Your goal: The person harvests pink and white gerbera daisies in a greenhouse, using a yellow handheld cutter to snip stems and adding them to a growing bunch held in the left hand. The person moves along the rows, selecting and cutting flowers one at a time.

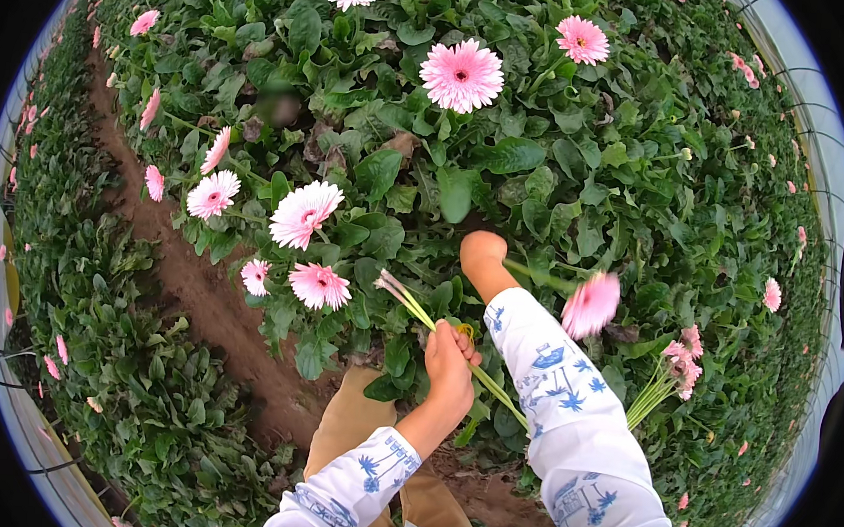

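Note:
My left hand is closed around a few slender green flower stems, their pale ends pointing up and left. Beside its fingers is a thin yellow loop, perhaps a rubber band. The other ends of these stems pass behind my right sleeve. Bent down into the leaves, my right hand has its fingers hidden, so its grip cannot be seen. A pink gerbera, blurred, leans right of it, its stem running behind the hand. Beyond that sleeve lies a bunch of pink gerberas with bare stems.
Dense gerbera foliage surrounds my hands. Several pink blooms stand ahead, including a large gerbera and a paler one to the left. A bare soil path curves along the left, past my trouser leg. Another planted row borders it.

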`<state>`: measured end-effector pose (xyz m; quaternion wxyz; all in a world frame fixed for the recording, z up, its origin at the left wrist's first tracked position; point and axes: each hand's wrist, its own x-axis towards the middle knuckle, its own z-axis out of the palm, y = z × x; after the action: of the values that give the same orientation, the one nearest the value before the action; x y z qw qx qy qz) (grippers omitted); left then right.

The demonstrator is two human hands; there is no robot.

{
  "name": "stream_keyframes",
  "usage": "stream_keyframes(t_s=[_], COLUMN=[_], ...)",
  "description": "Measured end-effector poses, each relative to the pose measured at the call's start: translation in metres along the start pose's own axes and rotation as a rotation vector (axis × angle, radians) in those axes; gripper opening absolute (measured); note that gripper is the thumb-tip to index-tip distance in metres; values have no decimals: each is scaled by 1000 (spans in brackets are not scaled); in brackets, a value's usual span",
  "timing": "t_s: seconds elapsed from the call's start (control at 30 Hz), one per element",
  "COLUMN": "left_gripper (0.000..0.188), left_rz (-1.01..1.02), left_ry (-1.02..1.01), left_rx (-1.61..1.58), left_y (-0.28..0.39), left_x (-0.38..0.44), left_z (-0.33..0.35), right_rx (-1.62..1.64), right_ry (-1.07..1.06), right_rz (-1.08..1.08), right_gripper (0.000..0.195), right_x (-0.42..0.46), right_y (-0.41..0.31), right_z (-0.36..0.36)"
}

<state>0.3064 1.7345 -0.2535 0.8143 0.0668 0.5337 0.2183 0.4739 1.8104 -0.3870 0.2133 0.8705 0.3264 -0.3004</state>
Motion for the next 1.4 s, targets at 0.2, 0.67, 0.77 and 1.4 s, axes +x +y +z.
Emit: stream_keyframes(t_s=[0.2,0.67,0.77,1.4], left_gripper=[25,26,26,27], left_rz=[-12,-69,-44,-16], left_ry=[-11,-60,4,-40], left_rx=[-21,63,73,120], left_y=[4,-19,-7,-14], left_x=[8,3,8,15], left_z=[4,25,16,39], right_rx=[383,622,1213,2269], right_ry=[-22,-19,-133,-489], right_rz=[137,148,309,392], right_gripper=[18,27,22,13], right_x=[13,48,29,60], right_y=[16,111,77,107], right_z=[70,151,128,141])
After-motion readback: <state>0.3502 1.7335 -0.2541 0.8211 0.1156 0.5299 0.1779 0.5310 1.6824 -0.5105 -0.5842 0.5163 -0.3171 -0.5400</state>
